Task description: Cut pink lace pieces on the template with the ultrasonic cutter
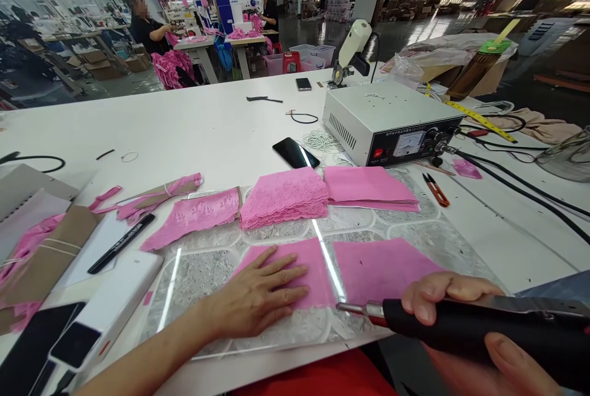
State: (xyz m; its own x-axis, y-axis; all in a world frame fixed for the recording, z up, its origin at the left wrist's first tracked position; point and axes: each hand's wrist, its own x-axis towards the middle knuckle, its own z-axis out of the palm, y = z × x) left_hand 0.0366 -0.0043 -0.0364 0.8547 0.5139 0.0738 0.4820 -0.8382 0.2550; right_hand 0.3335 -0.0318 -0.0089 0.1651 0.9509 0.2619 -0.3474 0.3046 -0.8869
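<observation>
My left hand (262,291) lies flat, fingers spread, on a pink fabric piece (313,267) on a patterned grey mat (198,273). In my right hand (461,310) is a black handheld tool (433,322); its metal tip is at the lower right corner of that piece. Another pink piece (382,267) lies to the right, close above the tool. Behind them are a stack of pink lace pieces (286,196), a stack of plain pink pieces (369,186) and a single lace piece (198,217).
A metal control box (391,116) with cables stands at the back right, beside a dark phone (295,153). Orange snips (436,190) lie on the right. A marker (120,243), a white device (108,307) and wrapped pink bundles are on the left. Two people sit at machines beyond.
</observation>
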